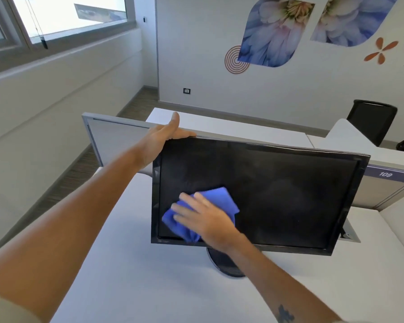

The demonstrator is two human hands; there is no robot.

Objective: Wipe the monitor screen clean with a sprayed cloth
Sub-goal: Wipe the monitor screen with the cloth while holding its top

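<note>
A black monitor (pixel 278 194) stands on a round base on the white desk (pixel 138 276), its dark screen facing me. My left hand (pixel 160 138) grips the monitor's top left corner, thumb along the top edge and fingers behind it. My right hand (pixel 203 217) lies flat with spread fingers on a blue cloth (pixel 222 199), pressing it against the lower left part of the screen. The cloth is bunched, and part of it is hidden under my hand. No spray bottle is in view.
A grey desk divider (pixel 112 136) stands behind the monitor on the left. Beyond it are more white desks (pixel 243 127) and a black chair (pixel 371 120) at the back right. A panel marked 109 (pixel 385 174) sits right of the monitor. A cable cut-out (pixel 350 234) lies by its lower right corner.
</note>
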